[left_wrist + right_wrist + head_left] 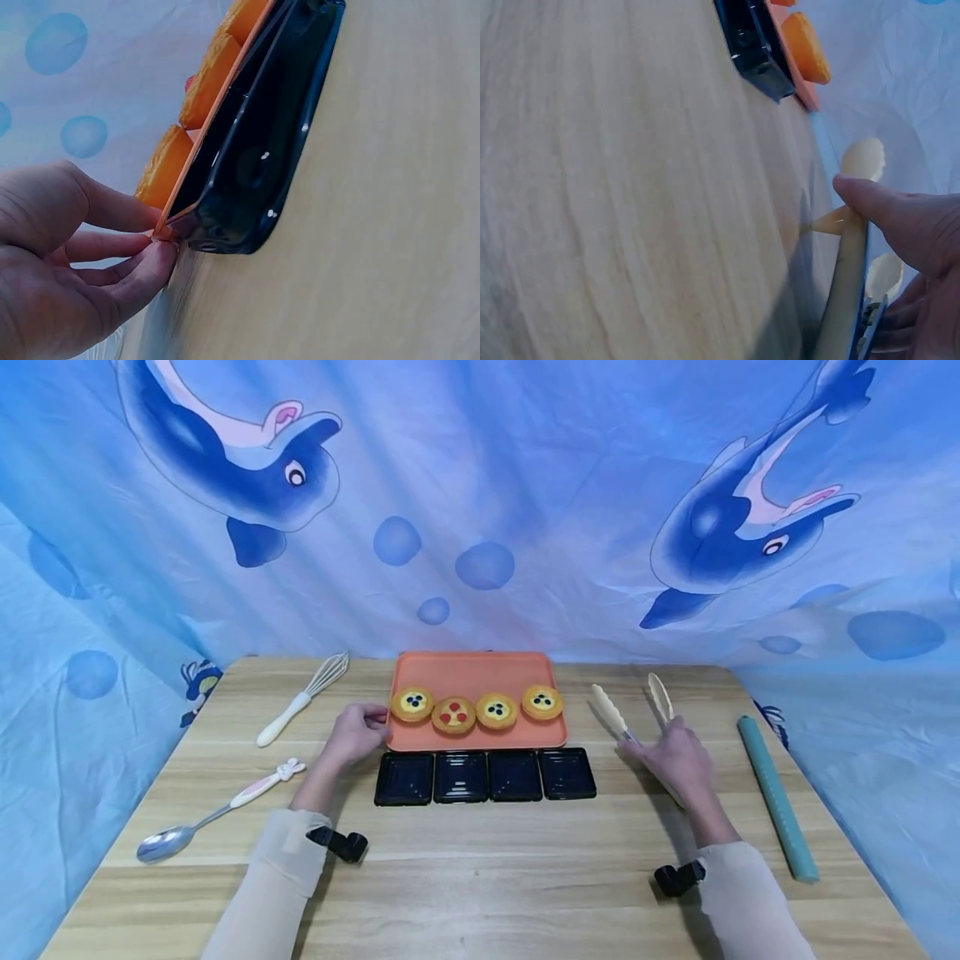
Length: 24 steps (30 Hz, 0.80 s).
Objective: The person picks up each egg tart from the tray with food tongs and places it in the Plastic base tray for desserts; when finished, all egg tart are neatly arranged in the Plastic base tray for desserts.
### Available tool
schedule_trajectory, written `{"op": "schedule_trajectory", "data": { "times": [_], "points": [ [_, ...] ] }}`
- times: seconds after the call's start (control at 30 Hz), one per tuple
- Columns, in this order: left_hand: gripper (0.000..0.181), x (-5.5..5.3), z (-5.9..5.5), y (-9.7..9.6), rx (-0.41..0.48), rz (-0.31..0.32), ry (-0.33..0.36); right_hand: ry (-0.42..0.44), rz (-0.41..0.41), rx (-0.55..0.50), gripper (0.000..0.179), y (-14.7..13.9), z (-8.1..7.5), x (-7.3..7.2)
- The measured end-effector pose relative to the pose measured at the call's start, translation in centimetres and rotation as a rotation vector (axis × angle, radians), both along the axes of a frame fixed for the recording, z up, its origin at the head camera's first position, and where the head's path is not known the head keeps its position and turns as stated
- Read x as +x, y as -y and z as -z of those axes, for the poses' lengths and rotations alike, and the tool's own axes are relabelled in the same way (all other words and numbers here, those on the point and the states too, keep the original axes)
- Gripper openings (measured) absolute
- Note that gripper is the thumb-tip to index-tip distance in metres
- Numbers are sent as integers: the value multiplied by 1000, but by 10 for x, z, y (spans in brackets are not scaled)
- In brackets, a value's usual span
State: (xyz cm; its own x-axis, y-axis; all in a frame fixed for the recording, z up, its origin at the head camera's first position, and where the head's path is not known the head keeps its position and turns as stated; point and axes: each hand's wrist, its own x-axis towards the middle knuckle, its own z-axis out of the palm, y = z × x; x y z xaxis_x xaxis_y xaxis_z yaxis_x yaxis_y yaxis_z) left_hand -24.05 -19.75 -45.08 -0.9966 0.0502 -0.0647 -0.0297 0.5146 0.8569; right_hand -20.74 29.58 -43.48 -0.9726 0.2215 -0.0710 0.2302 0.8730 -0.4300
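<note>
The tray (476,672) sits at the far edge of the surface (480,885), tarts (497,712) in a row on it, dishes (461,777) before its near edge. Whisk (302,700) and, before it, spoon (249,793) are leftward; tongs (611,710), then roll (777,797), rightward.

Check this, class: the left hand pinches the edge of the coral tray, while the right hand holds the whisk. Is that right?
No, one thing is wrong: the right hand holds the tongs, as the head view shows. The left hand does pinch the edge of the coral tray.
</note>
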Motion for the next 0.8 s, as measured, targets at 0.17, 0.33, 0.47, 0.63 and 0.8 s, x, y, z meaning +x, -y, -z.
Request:
{"op": "schedule_trajectory", "data": {
  "times": [0.17,0.33,0.47,0.63,0.8],
  "points": [
    [47,1,3,-2,28,-25,15,-46,-3,-24,87,-1,3,-2],
    [48,1,5,-2,52,-28,30,-65,-50,-69,98,-4,-8,1],
    [49,1,6,0,60,-23,37,-127,-100,-70,84,-6,-28,3],
    [48,3,6,2,56,-12,24,-165,-188,-63,78,-10,-51,4],
    [49,2,5,2,50,-17,32,-205,-323,-56,61,-9,-64,0]
  ]
}}
